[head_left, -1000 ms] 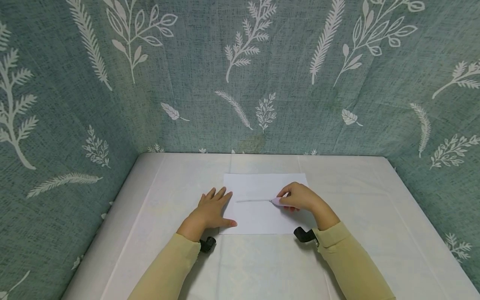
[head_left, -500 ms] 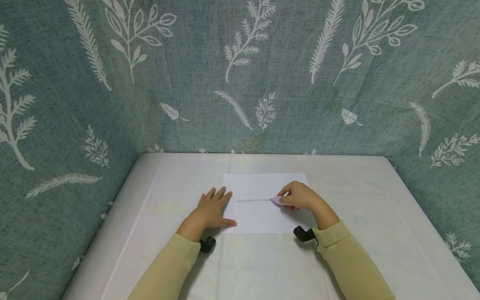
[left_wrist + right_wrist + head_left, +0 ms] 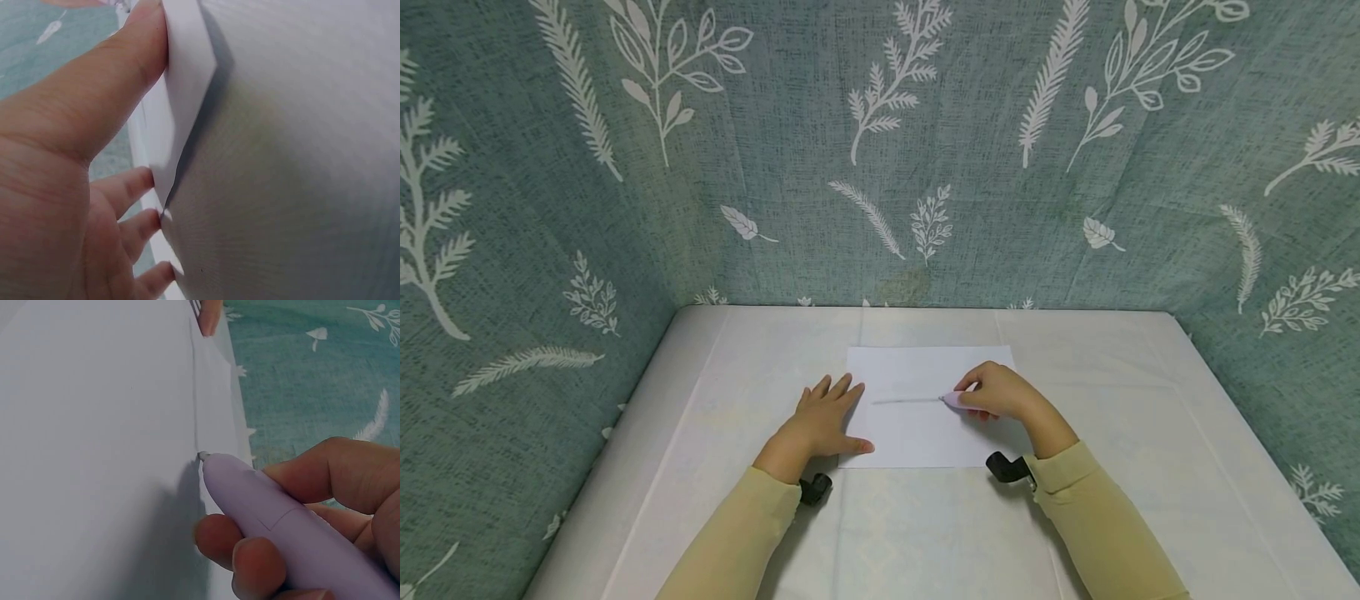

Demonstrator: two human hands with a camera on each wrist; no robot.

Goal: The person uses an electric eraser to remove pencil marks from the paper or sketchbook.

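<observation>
A white sheet of paper [image 3: 910,442] lies on the table with a thin grey line [image 3: 898,402] running across its middle. My left hand [image 3: 820,421] rests with fingers spread on the paper's left edge, thumb near the lower left corner. In the left wrist view the thumb [image 3: 119,69] lies along the sheet, whose corner lifts slightly. My right hand [image 3: 1003,393] grips a thick lilac 3D pen [image 3: 269,506] between thumb and fingers. Its small metal nozzle [image 3: 204,455] is at the right end of the line; the rear of the pen is hidden by the hand.
A white cloth covers the table [image 3: 760,350]. Green fabric with white leaf prints [image 3: 805,125] walls the back and both sides. Black wrist mounts [image 3: 815,489] stick out inward from both sleeves.
Hardly anything differs. The pen's tip and my right hand have shifted very slightly away from me; the left hand stays still, and the line looks the same length.
</observation>
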